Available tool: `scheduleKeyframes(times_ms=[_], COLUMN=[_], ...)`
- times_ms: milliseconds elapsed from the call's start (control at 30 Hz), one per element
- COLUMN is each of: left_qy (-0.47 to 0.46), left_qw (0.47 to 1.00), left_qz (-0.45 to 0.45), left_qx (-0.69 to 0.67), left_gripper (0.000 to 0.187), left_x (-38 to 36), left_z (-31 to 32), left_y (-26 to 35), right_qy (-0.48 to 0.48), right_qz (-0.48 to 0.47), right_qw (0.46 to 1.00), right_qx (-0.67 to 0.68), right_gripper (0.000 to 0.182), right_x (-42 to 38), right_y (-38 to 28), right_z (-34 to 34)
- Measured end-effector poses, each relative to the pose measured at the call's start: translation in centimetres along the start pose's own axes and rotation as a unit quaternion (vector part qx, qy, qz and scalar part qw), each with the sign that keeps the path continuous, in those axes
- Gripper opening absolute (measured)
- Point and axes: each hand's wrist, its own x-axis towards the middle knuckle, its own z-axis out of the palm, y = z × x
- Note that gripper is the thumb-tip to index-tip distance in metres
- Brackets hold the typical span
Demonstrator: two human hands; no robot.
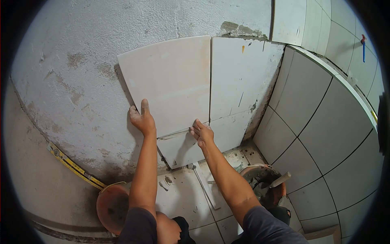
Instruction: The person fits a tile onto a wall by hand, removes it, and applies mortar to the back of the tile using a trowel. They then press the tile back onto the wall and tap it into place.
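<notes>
A large pale wall tile (170, 81) stands against the rough wall, its left edge tilted off it with a shadow behind. My left hand (143, 121) grips its lower left edge, thumb on the face and fingers around the side. At the bottom edge near the right corner, my right hand (202, 133) holds the same tile with bent fingers. Directly to the right is a set white tile (245, 77), a narrow dark joint between them. Below lies a row of lower tiles (183, 150), partly hidden by my right hand.
A bucket of grey mortar (264, 183) with a handled tool (280, 179) stands at right. At left are an orange bucket (113, 207) and a yellow spirit level (75, 166) leaning on the wall. A tiled partition (321, 110) borders the right side. A narrow strip (207, 189) lies on the floor.
</notes>
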Motion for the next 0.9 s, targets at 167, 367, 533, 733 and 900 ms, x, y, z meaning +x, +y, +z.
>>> scheduleKeyframes(times_ms=[167, 367, 533, 733, 900], left_qy=[0.008, 0.002, 0.031, 0.042, 0.038], left_qw=[0.998, 0.999, 0.998, 0.996, 0.998], left_qz=[0.005, 0.000, -0.013, 0.003, 0.005], left_qx=[-0.059, -0.041, -0.048, -0.074, -0.050], left_gripper=[0.044, 0.033, 0.036, 0.035, 0.035], left_x=[0.0, 0.2, 0.2, -0.1, -0.1], left_z=[0.4, 0.1, 0.2, 0.3, 0.0], left_y=[-0.9, -1.8, -2.0, -1.4, -2.0], right_qy=[-0.008, -0.001, 0.018, 0.024, 0.025], right_qz=[0.015, 0.003, 0.005, 0.011, 0.015], right_qw=[1.000, 1.000, 1.000, 0.999, 0.999], right_qx=[-0.024, -0.001, 0.001, 0.026, 0.038], right_gripper=[0.033, 0.030, 0.031, 0.034, 0.037], right_x=[0.1, 0.3, -0.2, 0.3, 0.4], right_y=[0.1, 0.5, 0.4, 0.8, 0.9], right_z=[-0.2, -0.1, 0.4, 0.3, 0.2])
